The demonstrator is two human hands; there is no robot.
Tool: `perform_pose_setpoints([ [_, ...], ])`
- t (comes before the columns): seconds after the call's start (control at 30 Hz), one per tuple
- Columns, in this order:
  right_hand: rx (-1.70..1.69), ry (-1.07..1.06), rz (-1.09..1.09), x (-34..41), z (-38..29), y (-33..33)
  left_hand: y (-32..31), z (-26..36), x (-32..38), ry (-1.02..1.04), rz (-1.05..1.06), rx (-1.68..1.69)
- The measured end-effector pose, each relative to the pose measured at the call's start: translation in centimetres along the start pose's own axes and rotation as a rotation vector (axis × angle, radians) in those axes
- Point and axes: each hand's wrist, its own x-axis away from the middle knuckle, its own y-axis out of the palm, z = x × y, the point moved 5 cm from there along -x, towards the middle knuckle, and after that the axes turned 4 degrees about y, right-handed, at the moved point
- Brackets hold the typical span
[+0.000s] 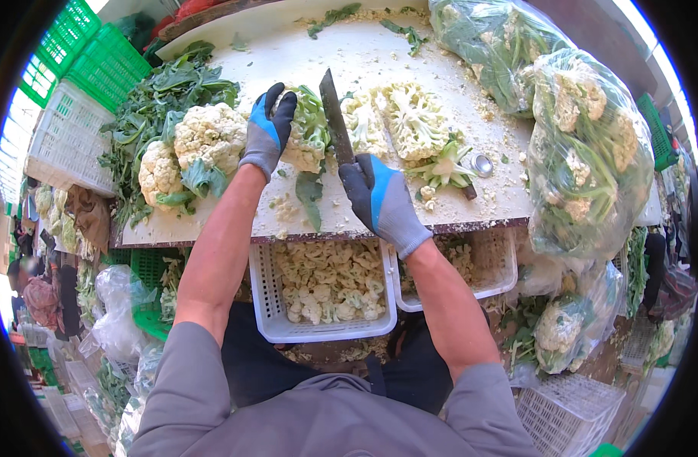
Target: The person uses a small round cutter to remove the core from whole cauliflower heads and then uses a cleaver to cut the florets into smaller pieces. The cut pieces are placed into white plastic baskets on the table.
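Gloved in grey, blue and black, my left hand (272, 128) grips a cauliflower head (306, 134) from its left side; green leaf stalks show on its upper right. My right hand (377, 191) holds a knife (336, 114) by its handle, the broad dark blade pointing away from me, close beside that head. To the right of the blade lie cut cauliflower pieces (415, 120) with their pale stems facing up. A trimmed stalk with leaves (445, 165) rests below them, near a small round metal object (482, 165). Whole cauliflowers (209, 137) sit left of my left hand.
Loose leaves (160, 103) are heaped at the table's left. Plastic bags of cauliflower (589, 154) crowd the right end. Under the front edge stand a white crate of florets (326, 331) and a second white crate (500, 280). Green crates (106, 65) are stacked far left; a person (40, 294) is beyond.
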Motion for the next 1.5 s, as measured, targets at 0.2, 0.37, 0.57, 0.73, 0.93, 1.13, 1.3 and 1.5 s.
perform_pose_setpoints([
  [0.2, 0.03, 0.009, -0.015, -1.1, -0.1, 0.5, 1.2, 2.3, 1.6, 0.054, -0.009, -0.011],
  [0.37, 0.045, -0.055, -0.061, -1.8, 0.4, 0.8, 1.5, 2.1, 1.9, 0.08, 0.027, -0.048],
  [0.57, -0.181, 0.287, -0.232, -1.9, -0.5, -0.6, 2.3, 2.8, 2.5, 0.049, 0.0, -0.039],
  [0.73, -0.205, 0.271, -0.26, -2.4, -0.5, 0.1, 2.4, 3.0, 1.8, 0.119, 0.013, -0.054],
  [0.93, 0.071, 0.331, -0.362, -6.3, -2.2, -0.6, 3.0, 3.1, 1.0, 0.168, -0.039, -0.185],
  [1.13, 0.126, 0.352, -0.494, -7.9, -2.7, -0.5, 3.1, 2.8, 0.5, 0.14, -0.063, -0.235],
  [1.3, -0.075, 0.413, -0.455, -7.6, 0.4, 1.3, 3.4, 3.1, 1.3, 0.253, -0.063, -0.209],
  [1.5, 0.04, 0.515, -0.508, -5.8, 4.7, 5.3, 2.3, 0.4, 1.8, 0.256, -0.084, -0.191],
])
